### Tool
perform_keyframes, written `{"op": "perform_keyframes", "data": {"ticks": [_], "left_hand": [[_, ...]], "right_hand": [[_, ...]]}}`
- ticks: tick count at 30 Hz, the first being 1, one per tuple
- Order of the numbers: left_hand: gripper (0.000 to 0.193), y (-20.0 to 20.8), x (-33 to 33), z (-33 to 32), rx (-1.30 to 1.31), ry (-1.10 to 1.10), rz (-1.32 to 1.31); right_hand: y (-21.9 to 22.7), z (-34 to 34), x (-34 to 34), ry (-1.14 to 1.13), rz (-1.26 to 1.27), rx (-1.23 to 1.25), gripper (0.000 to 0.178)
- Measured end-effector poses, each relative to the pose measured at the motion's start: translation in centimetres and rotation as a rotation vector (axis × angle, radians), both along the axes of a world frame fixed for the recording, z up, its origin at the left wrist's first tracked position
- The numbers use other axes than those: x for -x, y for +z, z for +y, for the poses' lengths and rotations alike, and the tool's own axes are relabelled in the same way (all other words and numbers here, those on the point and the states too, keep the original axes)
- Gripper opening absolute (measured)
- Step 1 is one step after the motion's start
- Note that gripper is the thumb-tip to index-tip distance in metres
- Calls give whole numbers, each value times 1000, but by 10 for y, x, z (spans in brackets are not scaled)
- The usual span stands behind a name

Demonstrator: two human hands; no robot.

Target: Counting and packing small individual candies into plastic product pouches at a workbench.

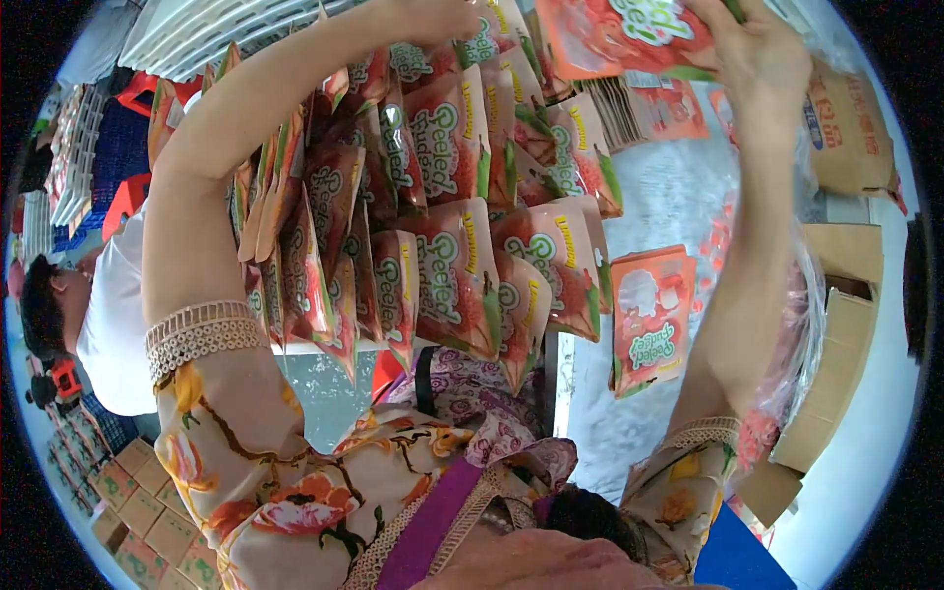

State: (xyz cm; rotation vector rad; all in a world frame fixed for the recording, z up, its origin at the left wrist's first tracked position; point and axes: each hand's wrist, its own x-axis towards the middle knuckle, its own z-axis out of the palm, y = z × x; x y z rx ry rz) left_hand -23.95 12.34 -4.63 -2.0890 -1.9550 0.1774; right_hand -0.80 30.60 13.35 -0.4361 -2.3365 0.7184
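Note:
At the top right, my right hand (765,64) is closed on the edge of a red printed pouch (624,41), held up over the table. My left hand (433,18) reaches to the top edge, above rows of filled pouches (447,280). Its fingers look curled, partly cut off by the frame, and what they may hold cannot be made out. The filled pouches stand close together, pink and red with green corners. Below the raised pouch lies a stack of flat pouches (618,113). A single pouch (653,320) lies flat, nearer to me, on the pale table surface (664,197).
Clear plastic with small red-wrapped pieces (762,418) lies beside my right forearm. Cardboard boxes (851,133) line the right side. White slatted crates (202,39) stand at the upper left. At left are a person in a white shirt (123,315) and stacked cartons (152,511).

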Motion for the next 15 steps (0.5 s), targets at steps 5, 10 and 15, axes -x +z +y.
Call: {"op": "perform_keyframes", "data": {"ticks": [5, 10, 15], "left_hand": [[27, 5, 15, -9, -359, -208, 259], [22, 46, 10, -48, 385, 240, -285], [15, 90, 8, -70, 366, 199, -459]], "right_hand": [[-46, -20, 31, 140, 117, -20, 19], [-66, -35, 46, 178, 38, 354, 18], [-119, -23, 85, 337, 98, 219, 20]]}}
